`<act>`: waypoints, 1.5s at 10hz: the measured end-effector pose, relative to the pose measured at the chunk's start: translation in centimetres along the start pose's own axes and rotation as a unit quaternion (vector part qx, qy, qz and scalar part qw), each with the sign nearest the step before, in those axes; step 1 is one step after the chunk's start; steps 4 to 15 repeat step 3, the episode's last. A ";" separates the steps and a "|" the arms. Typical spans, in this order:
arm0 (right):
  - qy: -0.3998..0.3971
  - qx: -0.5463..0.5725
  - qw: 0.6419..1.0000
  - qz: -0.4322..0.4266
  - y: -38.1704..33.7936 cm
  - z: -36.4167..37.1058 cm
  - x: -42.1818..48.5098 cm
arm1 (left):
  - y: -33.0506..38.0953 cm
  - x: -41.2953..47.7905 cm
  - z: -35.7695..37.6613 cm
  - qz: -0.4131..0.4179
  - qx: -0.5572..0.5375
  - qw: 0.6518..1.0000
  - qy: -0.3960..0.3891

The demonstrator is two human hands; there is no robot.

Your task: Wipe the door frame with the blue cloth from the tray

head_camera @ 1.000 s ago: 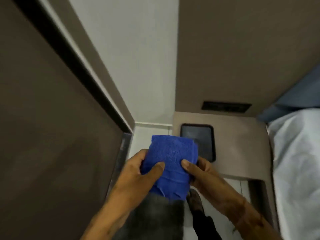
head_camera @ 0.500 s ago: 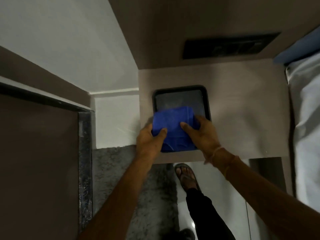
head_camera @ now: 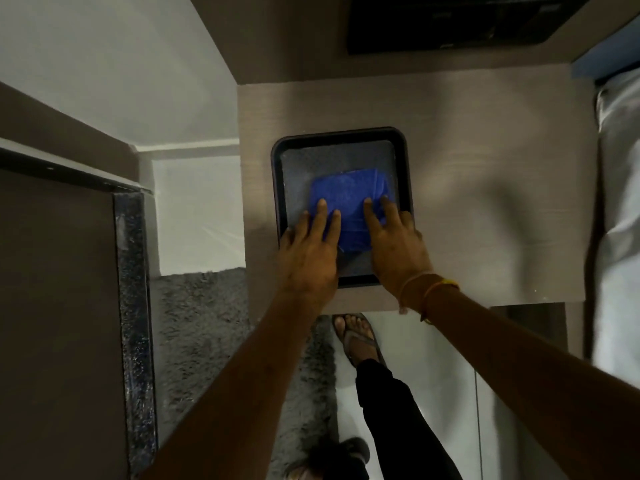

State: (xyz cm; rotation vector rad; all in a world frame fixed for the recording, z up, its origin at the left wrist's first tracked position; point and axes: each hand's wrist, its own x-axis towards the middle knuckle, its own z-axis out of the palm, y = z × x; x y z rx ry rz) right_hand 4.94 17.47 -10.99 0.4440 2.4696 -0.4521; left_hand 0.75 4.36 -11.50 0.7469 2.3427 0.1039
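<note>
A folded blue cloth (head_camera: 348, 192) lies flat inside a black tray (head_camera: 341, 132) on a brown bedside table (head_camera: 485, 202). My left hand (head_camera: 310, 251) rests on the cloth's left part with its fingers stretched out flat. On the cloth's right part, my right hand (head_camera: 394, 244) lies the same way, a thread band on its wrist. Neither hand curls around the cloth. The door frame (head_camera: 52, 169) runs as a dark strip at the left, above the brown door (head_camera: 52, 306).
A speckled dark threshold strip (head_camera: 133, 306) edges the door. A grey shaggy rug (head_camera: 201, 323) covers the floor below the table, and my sandalled foot (head_camera: 356, 337) stands beside it. A bed with pale sheets (head_camera: 620, 202) fills the right edge.
Both hands carried the blue cloth from in front of the door down into the tray. Their grip has loosened into flat fingers on top. My view has tilted down toward the table.
</note>
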 end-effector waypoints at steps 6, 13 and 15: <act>-0.012 -0.105 0.993 -0.056 -2.3 -3.7 -4.2 | 0.5 -5.8 -5.3 -0.024 -0.070 0.994 0.083; -0.012 -0.105 0.993 -0.056 -2.3 -3.7 -4.2 | 0.5 -5.8 -5.3 -0.024 -0.070 0.994 0.083; -0.012 -0.105 0.993 -0.056 -2.3 -3.7 -4.2 | 0.5 -5.8 -5.3 -0.024 -0.070 0.994 0.083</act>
